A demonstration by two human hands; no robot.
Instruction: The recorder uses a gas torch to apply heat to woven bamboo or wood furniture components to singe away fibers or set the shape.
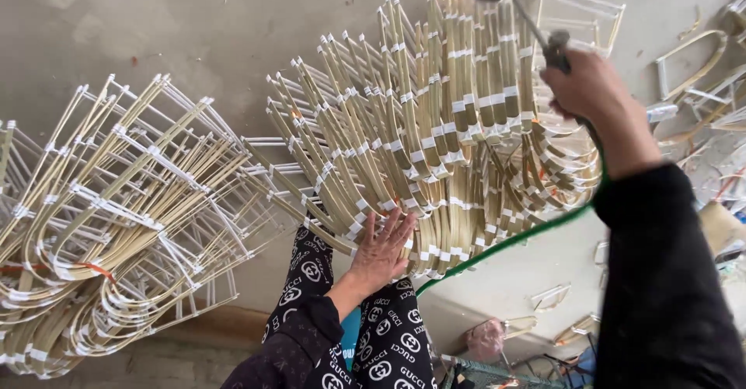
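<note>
A large fan-shaped stack of bent bamboo frames (435,125) bound with white tape lies before me on the concrete floor. My left hand (381,247) rests flat on its near edge, fingers spread, pressing down. My right hand (590,94) is raised over the stack's right side and grips the handle of a metal spray wand (522,12) with a round nozzle at its tip. A green hose (505,243) runs from that hand down under the stack's edge toward me. My legs in black patterned trousers (373,334) show below.
A second pile of similar bamboo frames (116,202) lies at the left. More loose frames and scraps (699,78) sit at the right edge. A pink bag (486,338) and a mesh basket (497,373) are near the bottom. Bare concrete floor (155,24) shows at the top left.
</note>
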